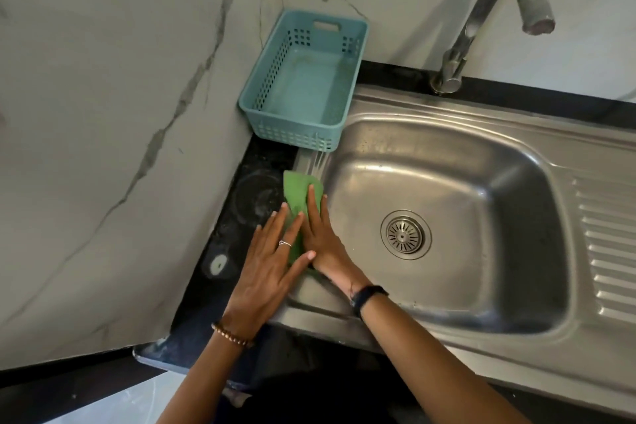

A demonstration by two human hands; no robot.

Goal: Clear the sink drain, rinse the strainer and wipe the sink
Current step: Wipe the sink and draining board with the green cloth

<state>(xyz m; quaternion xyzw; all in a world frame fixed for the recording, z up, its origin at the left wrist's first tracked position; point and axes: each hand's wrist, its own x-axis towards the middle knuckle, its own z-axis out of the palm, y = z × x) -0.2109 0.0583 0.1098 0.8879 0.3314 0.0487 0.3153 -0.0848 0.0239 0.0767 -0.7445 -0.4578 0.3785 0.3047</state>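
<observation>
Green cloth (300, 193) lies flat on the sink's (499, 134) left rim, at the edge of the black counter (247, 196). My right hand (318, 237) presses it down with straight fingers; my left hand (265, 272) lies beside and partly over it, fingers straight and spread, thumb across the cloth. Neither hand curls round anything.

Strainer (405, 234) sits seated in the drain, looks free of debris. Basin looks bare, faint streaks on the walls. Tap (488, 10) shows no water running.

Judgement: drain and strainer steps look done; wiping in hand, at the left rim. Basin and ribbed drainboard (605, 244) probably left. Blue basket (306, 79) stands behind, at the corner.
</observation>
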